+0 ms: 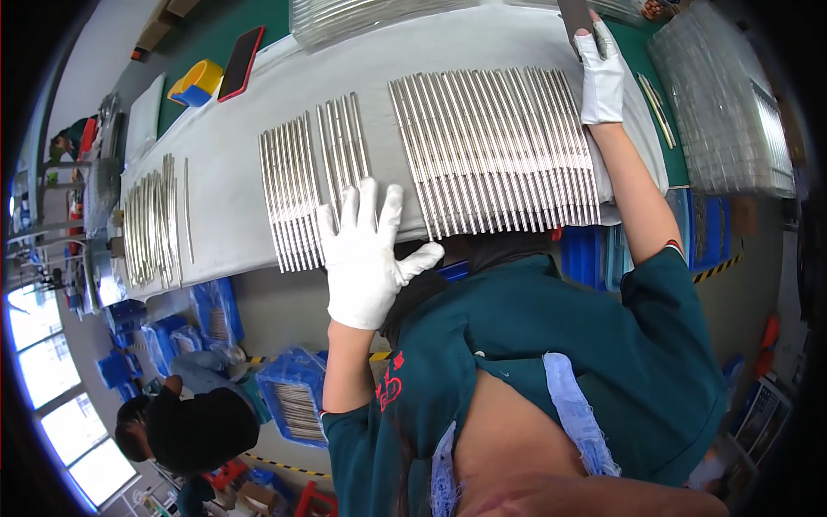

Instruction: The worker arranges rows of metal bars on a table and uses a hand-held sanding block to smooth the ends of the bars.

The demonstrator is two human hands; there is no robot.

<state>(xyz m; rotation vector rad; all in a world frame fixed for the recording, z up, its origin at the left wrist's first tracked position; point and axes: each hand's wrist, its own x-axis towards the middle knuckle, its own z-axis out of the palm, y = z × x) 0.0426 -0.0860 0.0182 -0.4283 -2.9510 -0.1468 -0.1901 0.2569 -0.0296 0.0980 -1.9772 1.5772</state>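
A loose bundle of metal rods [153, 220] lies at nine o'clock on the grey cloth [224, 155]. Toward centre, two smaller rows of rods [312, 185] sit just above the left hand [366, 254], gloved white, fingers spread flat, fingertips touching them. The wide row of rods [495, 151] lies at one o'clock; beyond it the right hand [600, 73] pinches a dark flat piece [575, 15]

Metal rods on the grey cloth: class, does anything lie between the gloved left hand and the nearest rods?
Nothing visible does. The left hand lies flat on the grey cloth, its fingertips already at the lower ends of the metal rods; no other object sits between them.
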